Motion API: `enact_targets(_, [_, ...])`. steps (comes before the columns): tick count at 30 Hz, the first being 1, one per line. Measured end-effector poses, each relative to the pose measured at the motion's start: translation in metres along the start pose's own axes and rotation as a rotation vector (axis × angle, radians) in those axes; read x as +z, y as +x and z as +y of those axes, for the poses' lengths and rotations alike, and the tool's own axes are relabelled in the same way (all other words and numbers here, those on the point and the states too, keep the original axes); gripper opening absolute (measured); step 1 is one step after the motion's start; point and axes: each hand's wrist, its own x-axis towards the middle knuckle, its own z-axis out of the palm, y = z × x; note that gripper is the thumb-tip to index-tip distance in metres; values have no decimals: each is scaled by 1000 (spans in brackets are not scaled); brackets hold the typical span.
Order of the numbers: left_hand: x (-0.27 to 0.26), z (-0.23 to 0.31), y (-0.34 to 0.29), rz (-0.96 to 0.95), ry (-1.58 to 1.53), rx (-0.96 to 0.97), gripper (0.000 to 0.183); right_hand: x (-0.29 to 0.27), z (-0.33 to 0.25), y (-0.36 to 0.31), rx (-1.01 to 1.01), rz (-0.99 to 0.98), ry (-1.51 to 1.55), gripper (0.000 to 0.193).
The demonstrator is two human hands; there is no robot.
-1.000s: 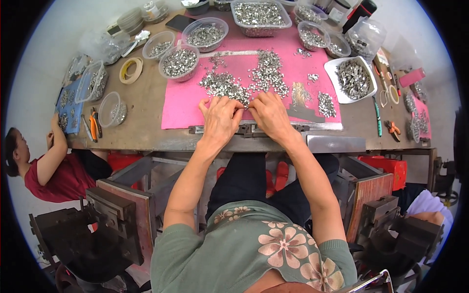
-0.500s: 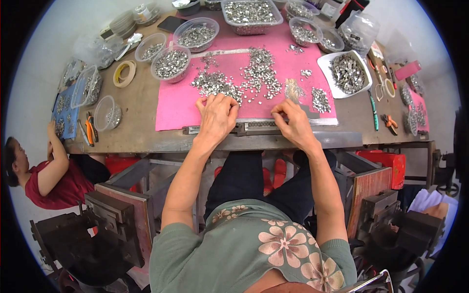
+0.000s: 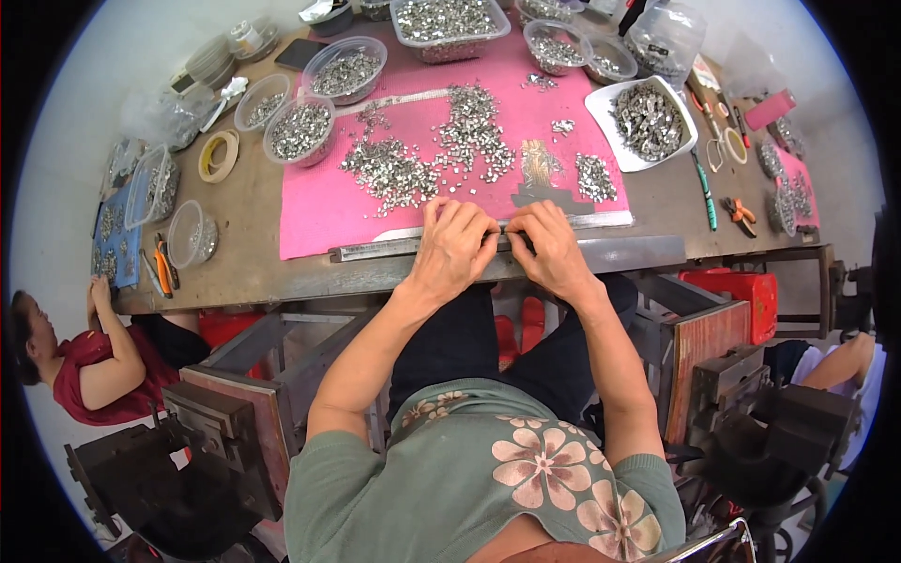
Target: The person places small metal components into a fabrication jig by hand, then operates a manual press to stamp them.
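Both my hands are close together over a long, narrow metal rail (image 3: 380, 249) along the front edge of a pink mat (image 3: 305, 218). My left hand (image 3: 457, 246) bends its fingers down onto the rail, thumb and fingertips closed together. Just to its right, my right hand (image 3: 551, 242) pinches at the same stretch of rail. Whatever sits between the fingertips is hidden or too small to make out. Beyond the left hand lies a loose heap of small silvery metal pieces (image 3: 392, 174). Past my right hand are thin grey flat plates (image 3: 549, 199) and a smaller pile of pieces (image 3: 595, 178).
Clear plastic tubs (image 3: 300, 131) of metal pieces line the back, with a white dish (image 3: 648, 122) at right. Tape (image 3: 218, 156) and orange-handled pliers (image 3: 166, 267) lie left; a green-handled tool (image 3: 706, 190) and pliers (image 3: 739, 216) lie right. A co-worker (image 3: 103, 366) sits left.
My hands have come together over the rail: the left shifted right, the right moved left. The whole view has also shifted slightly, and the right-hand co-worker's arm now shows more.
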Motion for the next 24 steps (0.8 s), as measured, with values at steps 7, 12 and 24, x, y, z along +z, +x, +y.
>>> enact_targets(7, [-2, -5, 1, 56, -103, -24, 10, -4, 5, -5, 5, 18, 38, 16])
enact_targets(12, [4, 8, 4, 78, 86, -145, 22, 1, 8, -18, 229, 252, 158, 15])
enact_targets(24, [-39, -9, -49, 62, 203, -265, 41, -7, 4, -44, 148, 178, -54, 36])
